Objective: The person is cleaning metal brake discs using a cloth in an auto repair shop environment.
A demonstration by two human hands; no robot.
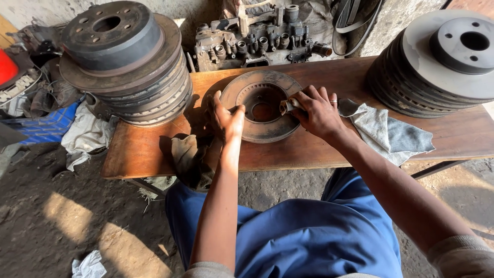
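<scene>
- Head view: a rusty brake disc (262, 105) lies flat on the wooden bench (319, 146), just above the frame's centre.
- Your left hand (226, 119) rests open on the disc's left rim, fingers spread, clamped on nothing.
- Your right hand (316, 110) has its fingers closed around a small folded piece of abrasive paper (287, 105), pressed to the disc's inner ring.
- A grey rag (388, 131) lies just right of that hand.
- Stacks of discs (128, 67) sit upper left and upper right.

stacked brake discs (128, 67) left and right (442, 62), engine part (257, 41) behind, grey cloth (391, 134)
</scene>
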